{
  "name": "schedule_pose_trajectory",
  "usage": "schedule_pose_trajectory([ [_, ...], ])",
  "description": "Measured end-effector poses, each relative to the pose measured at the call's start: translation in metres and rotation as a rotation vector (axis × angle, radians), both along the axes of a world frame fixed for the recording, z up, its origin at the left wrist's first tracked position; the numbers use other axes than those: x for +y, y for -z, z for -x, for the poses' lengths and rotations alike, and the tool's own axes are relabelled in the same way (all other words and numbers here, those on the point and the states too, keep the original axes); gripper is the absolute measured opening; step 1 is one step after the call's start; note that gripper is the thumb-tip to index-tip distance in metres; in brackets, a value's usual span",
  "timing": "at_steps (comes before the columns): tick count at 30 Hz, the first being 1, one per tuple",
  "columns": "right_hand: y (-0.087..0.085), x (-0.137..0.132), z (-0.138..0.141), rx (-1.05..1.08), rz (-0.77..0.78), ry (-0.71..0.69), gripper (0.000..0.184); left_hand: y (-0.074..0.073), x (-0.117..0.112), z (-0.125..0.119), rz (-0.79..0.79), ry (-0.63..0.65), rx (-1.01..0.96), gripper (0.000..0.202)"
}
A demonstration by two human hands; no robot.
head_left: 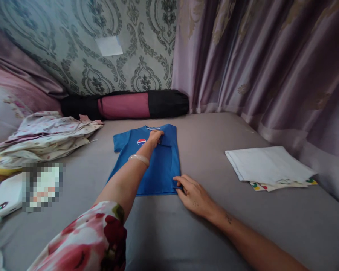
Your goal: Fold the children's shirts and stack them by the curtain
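The blue T-shirt (161, 169) lies front up on the grey sheet (203, 150), collar towards twelve o'clock, its three o'clock side turned inward in a fold; the left hand (156, 136) grasps cloth near the collar, at about half past twelve from the shirt's middle, so most of the garment spreads towards six o'clock from that grip; the right hand (193, 194) has the hem corner pinched between thumb and fingertips at four o'clock, the shirt reaching from nine to twelve o'clock of it; the round logo (141, 142) shows at ten o'clock from the left wrist, just beside it; the folded white cloth (268, 163) sits at three o'clock from the shirt, well apart; a heap of patterned fabric (48, 137) lies at ten o'clock, and a long black-and-pink roll (124, 105) at eleven.
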State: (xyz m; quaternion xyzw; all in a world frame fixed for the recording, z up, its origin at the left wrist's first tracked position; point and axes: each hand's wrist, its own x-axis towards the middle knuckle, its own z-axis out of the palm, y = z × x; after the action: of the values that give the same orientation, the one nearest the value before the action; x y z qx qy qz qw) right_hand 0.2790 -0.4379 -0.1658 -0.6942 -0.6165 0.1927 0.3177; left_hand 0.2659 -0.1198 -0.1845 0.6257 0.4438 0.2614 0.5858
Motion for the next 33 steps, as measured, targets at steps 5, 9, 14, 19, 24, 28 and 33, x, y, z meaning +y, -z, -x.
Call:
schedule_pose_trajectory([
  [5,0.001,-0.001,-0.001,0.007,-0.076,-0.139,0.026,0.006,0.003,0.001,-0.013,-0.127,0.041,0.017],
  [9,-0.003,0.003,-0.007,0.147,-0.097,-0.163,0.021,0.013,0.005,-0.002,-0.171,-0.144,-0.012,0.05],
  [14,-0.008,0.031,-0.031,0.008,-0.101,-0.021,0.034,0.028,0.007,-0.001,-0.49,-0.071,-0.033,0.054],
  [19,0.002,0.07,-0.044,-0.312,0.147,0.018,0.056,0.035,0.006,0.003,-0.624,-0.038,-0.008,0.034],
  [24,0.016,0.085,-0.04,-0.448,0.175,-0.009,0.066,0.038,0.009,0.003,-0.628,-0.038,-0.024,0.034],
  [28,0.017,0.083,-0.04,-0.492,0.161,-0.022,0.068,0.042,0.01,0.004,-0.629,-0.036,-0.058,0.04],
  [33,0.003,0.093,-0.048,-0.542,0.087,-0.01,0.056,0.042,0.008,0.004,-0.659,-0.027,-0.075,0.045],
])
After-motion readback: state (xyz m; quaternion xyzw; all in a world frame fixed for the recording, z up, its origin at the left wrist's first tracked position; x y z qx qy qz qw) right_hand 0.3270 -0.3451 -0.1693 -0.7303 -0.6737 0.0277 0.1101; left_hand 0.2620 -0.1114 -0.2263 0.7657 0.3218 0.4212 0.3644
